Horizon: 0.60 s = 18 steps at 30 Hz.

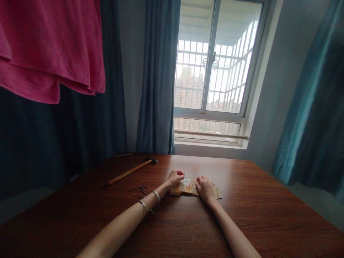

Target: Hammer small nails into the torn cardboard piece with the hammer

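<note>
A thin, tan, wooden-looking piece dotted with many small holes (190, 186) lies flat on the table, its edges uneven. My left hand (175, 179) is over its left end, thumb and fingertips pinched on a thin upright nail (184, 175). The nail's lower tip is too small to make out. On the right part of the piece rests my right hand (205, 188), fingers curled and pressing it to the table. Several loose nails (143, 190) are scattered left of my left wrist. Beyond them lies a hammer (131, 171) with a wooden handle and dark head.
The brown wooden table (255, 215) reaches toward a barred window (209, 82). A thin stick-like object (123, 155) lies at its far left edge. Pink cloth (53, 46) hangs at upper left, before dark blue curtains (158, 79).
</note>
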Tool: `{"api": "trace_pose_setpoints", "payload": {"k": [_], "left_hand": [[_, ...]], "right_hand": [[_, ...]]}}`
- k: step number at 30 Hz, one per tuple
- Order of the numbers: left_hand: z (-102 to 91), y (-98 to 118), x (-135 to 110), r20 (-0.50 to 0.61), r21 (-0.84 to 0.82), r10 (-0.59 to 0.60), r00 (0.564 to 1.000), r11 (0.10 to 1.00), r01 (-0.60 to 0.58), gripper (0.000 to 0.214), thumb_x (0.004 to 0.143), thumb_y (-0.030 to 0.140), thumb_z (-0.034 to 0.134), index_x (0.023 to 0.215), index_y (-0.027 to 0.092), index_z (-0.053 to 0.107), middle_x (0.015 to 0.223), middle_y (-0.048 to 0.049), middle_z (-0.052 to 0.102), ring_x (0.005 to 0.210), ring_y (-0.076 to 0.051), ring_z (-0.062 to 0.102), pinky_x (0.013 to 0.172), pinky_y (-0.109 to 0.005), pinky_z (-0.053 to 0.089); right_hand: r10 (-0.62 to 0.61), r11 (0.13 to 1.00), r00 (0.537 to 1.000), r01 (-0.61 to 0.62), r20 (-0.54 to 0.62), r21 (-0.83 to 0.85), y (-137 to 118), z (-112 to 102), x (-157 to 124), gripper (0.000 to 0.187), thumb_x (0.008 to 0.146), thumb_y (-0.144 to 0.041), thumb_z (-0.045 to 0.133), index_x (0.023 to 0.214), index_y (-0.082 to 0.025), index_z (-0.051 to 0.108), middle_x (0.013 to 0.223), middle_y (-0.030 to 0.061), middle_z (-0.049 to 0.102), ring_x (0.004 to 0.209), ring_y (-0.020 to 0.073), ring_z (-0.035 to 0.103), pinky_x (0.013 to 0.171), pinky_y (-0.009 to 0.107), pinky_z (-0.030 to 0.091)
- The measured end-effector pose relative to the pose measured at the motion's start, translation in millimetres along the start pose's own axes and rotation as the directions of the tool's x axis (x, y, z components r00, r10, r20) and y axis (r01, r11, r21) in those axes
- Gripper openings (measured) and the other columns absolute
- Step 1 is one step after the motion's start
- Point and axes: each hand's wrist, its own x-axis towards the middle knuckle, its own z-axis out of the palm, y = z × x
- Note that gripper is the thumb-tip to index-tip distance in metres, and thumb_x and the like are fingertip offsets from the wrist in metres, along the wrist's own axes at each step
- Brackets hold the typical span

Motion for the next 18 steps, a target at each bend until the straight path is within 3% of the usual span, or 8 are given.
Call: {"api": "trace_pose_setpoints", "payload": {"k": [5, 11, 18], "left_hand": [[0.3, 5, -1, 0.014, -0.071, -0.011, 1.000, 0.997, 0.012, 0.016, 0.065, 0.021, 0.060, 0.075, 0.011, 0.066, 0.071, -0.0053, 0.067, 0.066, -0.015, 0.060, 0.061, -0.024, 0.045], [6.3, -2, -1, 0.008, -0.031, 0.012, 1.000, 0.999, -0.012, 0.018, 0.064, 0.024, 0.062, 0.075, 0.011, 0.067, 0.075, -0.0073, 0.068, 0.074, -0.018, 0.061, 0.065, -0.025, 0.045], [7.2, -3, -7, 0.004, -0.013, 0.063, 0.998, 0.998, -0.063, 0.016, 0.067, 0.024, 0.060, 0.074, 0.010, 0.065, 0.073, -0.0063, 0.066, 0.069, -0.015, 0.059, 0.061, -0.023, 0.043]], "right_hand": [[-0.004, 1.000, 1.000, 0.004, -0.004, 0.022, 1, 1, 0, 0.014, 0.085, -0.026, 0.044, 0.088, -0.021, 0.058, 0.091, 0.0057, 0.060, 0.088, 0.0185, 0.055, 0.076, 0.026, 0.037], [0.017, 0.999, 1.000, -0.016, -0.012, 0.036, -1, 0, 0, 0.015, 0.085, -0.025, 0.044, 0.086, -0.021, 0.059, 0.091, 0.0061, 0.061, 0.088, 0.0194, 0.055, 0.076, 0.027, 0.037], [0.048, 0.993, 0.999, -0.046, -0.012, 0.109, -1, -1, -1, 0.014, 0.083, -0.025, 0.047, 0.084, -0.022, 0.060, 0.090, 0.0054, 0.063, 0.088, 0.0193, 0.057, 0.077, 0.028, 0.038]]}}
